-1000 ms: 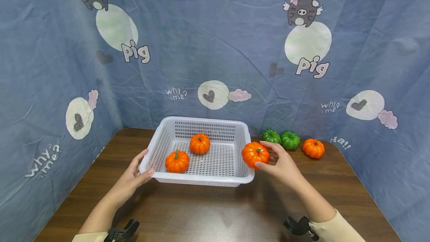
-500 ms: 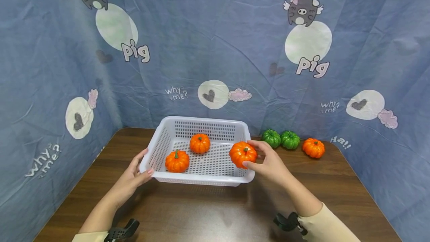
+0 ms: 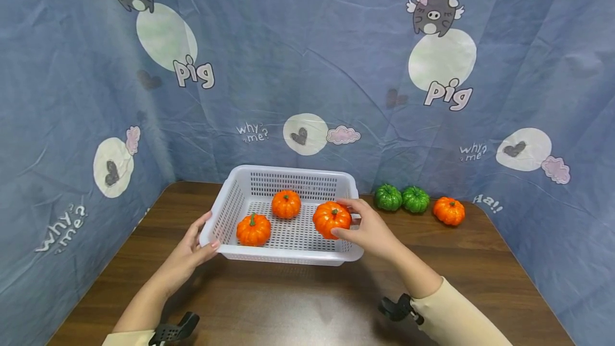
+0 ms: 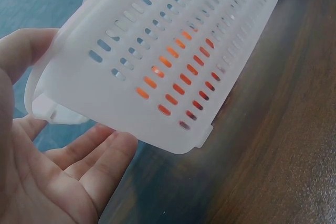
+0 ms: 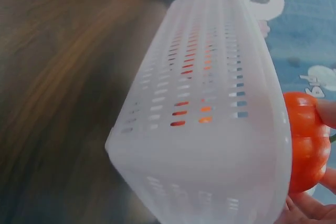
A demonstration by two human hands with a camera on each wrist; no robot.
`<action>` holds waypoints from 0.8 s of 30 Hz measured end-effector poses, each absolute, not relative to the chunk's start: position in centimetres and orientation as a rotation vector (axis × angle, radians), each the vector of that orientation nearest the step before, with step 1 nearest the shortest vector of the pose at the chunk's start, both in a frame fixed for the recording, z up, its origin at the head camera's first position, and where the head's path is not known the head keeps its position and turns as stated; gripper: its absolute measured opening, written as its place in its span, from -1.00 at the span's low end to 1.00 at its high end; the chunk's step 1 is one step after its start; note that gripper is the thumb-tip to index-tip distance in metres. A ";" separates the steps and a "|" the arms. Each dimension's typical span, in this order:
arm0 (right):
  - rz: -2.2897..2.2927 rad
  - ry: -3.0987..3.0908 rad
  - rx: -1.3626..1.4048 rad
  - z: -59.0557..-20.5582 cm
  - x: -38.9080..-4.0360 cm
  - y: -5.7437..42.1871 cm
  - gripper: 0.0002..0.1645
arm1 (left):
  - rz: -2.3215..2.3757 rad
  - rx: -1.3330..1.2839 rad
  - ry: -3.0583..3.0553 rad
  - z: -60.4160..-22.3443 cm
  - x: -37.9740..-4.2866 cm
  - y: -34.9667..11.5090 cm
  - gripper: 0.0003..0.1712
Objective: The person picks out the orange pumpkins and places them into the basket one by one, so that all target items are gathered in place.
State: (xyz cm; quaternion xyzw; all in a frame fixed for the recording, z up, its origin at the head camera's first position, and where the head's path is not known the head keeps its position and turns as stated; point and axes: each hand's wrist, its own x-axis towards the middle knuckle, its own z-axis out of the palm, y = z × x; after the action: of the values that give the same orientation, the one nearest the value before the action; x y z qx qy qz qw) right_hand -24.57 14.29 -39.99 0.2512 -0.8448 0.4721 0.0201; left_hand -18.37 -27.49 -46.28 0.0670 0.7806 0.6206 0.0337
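Observation:
A white slotted plastic basket point(image 3: 288, 256) stands on the table with two small orange pumpkins in it, one at the front left point(image 3: 253, 230) and one farther back point(image 3: 286, 205). My left hand point(image 3: 193, 247) grips the basket's left rim, thumb on top; in the left wrist view, fingers point(image 4: 107, 169) reach under its corner. My right hand point(image 3: 370, 228) holds another orange pumpkin point(image 3: 331, 220) over the basket's right part, thumb in front and fingers behind. In the right wrist view this pumpkin point(image 5: 305, 142) shows just beyond the rim.
On the table's back right lie two green pumpkins, one at the left point(image 3: 387, 197) and one beside it point(image 3: 415, 199), then an orange pumpkin point(image 3: 449, 211). A blue printed cloth point(image 3: 307, 68) hangs behind and around the wooden table point(image 3: 288, 303).
My right hand has carried the orange pumpkin left, from the basket's right rim to over its inside. The left hand and basket have stayed in place.

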 end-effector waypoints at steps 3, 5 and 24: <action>1.459 -2.634 0.774 -40.0 -24.9 13.6 -0.21 | 1.908 0.204 2.402 -46.3 -18.4 -27.5 -0.05; 1.455 -2.649 0.762 -40.0 -25.1 13.1 -0.21 | 1.914 0.205 2.396 -46.3 -18.4 -27.5 -0.05; 1.355 -2.764 0.812 -40.7 -27.0 9.8 -0.22 | 1.887 0.208 2.427 -46.4 -18.4 -27.5 -0.06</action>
State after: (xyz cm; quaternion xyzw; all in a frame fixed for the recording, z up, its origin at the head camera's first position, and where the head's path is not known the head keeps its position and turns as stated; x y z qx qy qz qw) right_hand -26.99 9.77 -40.71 0.2549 -0.8680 0.4256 -0.0210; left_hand -18.37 -27.53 -46.44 0.0674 0.7872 0.6122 0.0301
